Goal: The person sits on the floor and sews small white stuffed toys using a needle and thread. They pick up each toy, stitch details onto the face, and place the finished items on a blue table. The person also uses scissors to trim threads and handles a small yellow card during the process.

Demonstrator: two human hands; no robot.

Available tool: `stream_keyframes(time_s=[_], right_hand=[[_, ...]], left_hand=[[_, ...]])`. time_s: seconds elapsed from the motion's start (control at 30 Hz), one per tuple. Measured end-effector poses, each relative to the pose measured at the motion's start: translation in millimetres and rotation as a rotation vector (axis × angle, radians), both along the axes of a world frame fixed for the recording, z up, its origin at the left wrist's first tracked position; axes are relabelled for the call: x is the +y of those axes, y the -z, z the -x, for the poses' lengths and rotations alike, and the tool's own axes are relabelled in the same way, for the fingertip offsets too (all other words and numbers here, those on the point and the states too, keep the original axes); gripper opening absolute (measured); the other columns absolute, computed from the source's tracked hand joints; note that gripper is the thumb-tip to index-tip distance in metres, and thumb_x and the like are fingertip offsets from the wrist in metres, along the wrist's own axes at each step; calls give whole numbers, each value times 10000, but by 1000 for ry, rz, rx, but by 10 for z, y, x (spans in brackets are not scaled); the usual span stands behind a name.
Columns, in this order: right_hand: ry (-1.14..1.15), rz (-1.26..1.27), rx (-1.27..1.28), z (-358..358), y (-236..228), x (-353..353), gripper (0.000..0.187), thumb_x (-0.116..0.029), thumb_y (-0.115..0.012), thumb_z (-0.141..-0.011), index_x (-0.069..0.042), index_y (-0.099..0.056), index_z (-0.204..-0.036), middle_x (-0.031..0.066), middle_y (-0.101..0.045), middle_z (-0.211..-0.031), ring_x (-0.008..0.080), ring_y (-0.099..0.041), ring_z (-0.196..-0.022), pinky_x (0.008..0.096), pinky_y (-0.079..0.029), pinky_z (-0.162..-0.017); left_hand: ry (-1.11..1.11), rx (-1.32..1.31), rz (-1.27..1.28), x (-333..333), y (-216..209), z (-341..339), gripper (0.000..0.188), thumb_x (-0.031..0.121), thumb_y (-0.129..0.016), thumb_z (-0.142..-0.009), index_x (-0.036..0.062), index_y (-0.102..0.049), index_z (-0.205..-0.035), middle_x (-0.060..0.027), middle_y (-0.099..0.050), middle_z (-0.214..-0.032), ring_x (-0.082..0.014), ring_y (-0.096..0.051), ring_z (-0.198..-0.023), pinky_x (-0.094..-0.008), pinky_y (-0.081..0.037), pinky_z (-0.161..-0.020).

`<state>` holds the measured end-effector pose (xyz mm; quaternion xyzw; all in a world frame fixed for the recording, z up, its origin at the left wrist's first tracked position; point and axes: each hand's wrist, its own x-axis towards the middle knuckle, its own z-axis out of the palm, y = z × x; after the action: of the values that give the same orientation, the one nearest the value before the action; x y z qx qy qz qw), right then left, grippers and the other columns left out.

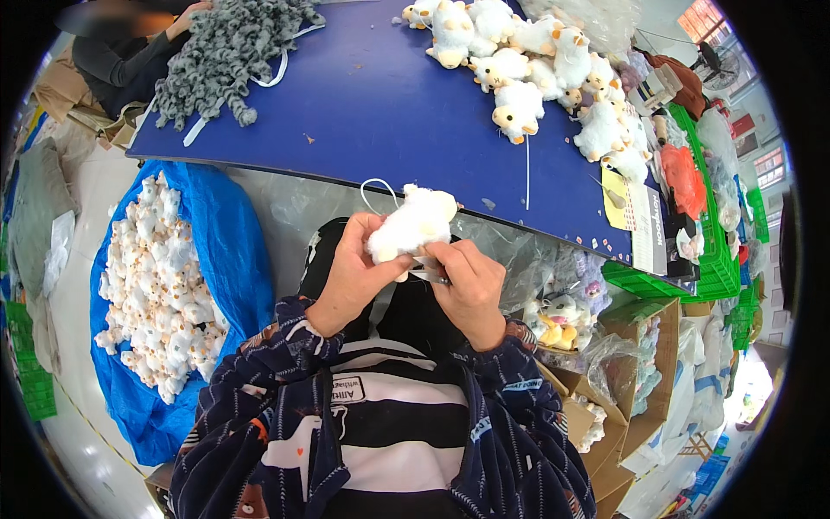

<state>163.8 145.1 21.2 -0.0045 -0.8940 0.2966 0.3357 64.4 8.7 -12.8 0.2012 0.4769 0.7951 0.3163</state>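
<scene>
Above my lap, near the table's front edge, I hold a small white plush toy. My left hand is closed round its left side, with the thumb along the underside. A thin white loop of cord sticks out of the toy beside the left fingers. My right hand is pinched at the toy's lower right. Between the right fingers and the toy shows a small pale, shiny piece; whether it is a tool or a tag, I cannot tell.
White plush animals pile up at the back right of the blue table. Grey curly plush pieces lie at the back left, near another person. A blue sack of plush pieces stands left; cardboard boxes stand right.
</scene>
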Motion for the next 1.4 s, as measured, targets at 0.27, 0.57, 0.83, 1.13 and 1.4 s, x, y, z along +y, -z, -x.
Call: stream_keyframes(time_s=[0.27,0.57,0.83,1.13,1.4], right_hand=[[-128,849,-350,-277,-147,123,300,-75,-680,-820,42,-612,-1087,46,-654,-838,77,-593,-775,218,-475,-711],[5,839,-80,-100,9,-11,465,-46,-705,-794,38,-530,-1216,120,-639,-1054,116,-601,-860,237,-481,-711],[34,557,-153,-110,116,-12,304,-20,-726,-752,-5,-627,-1038,82,-654,-897,102,-580,-674,225,-459,-580],[-15,392,38,-33,-52,-62,174,28,-715,-748,-6,-640,-901,60,-603,-828,112,-545,-663,221,-429,-550],[-40,799,-2,-115,77,50,153,-83,-654,-840,1,-618,-963,12,-543,-833,60,-449,-653,198,-362,-564]], left_hand=[[150,-618,-323,-58,-145,43,516,51,-564,-867,45,-310,-1316,-112,-484,-1239,-206,-516,-1150,-367,-454,-972],[379,3,87,-87,-57,79,625,69,-627,-845,-9,-315,-1381,-101,-480,-1277,-151,-493,-1152,-294,-428,-935],[89,199,180,-65,26,85,406,110,-655,-847,-20,-518,-1207,-60,-634,-1057,-106,-602,-928,-259,-486,-807],[82,447,198,-43,115,60,403,66,-670,-808,1,-541,-1184,-118,-528,-1242,-172,-548,-1070,-309,-443,-901],[138,549,91,-41,84,45,390,16,-646,-790,23,-548,-1167,-97,-465,-1325,-286,-365,-1322,-380,-317,-1061]])
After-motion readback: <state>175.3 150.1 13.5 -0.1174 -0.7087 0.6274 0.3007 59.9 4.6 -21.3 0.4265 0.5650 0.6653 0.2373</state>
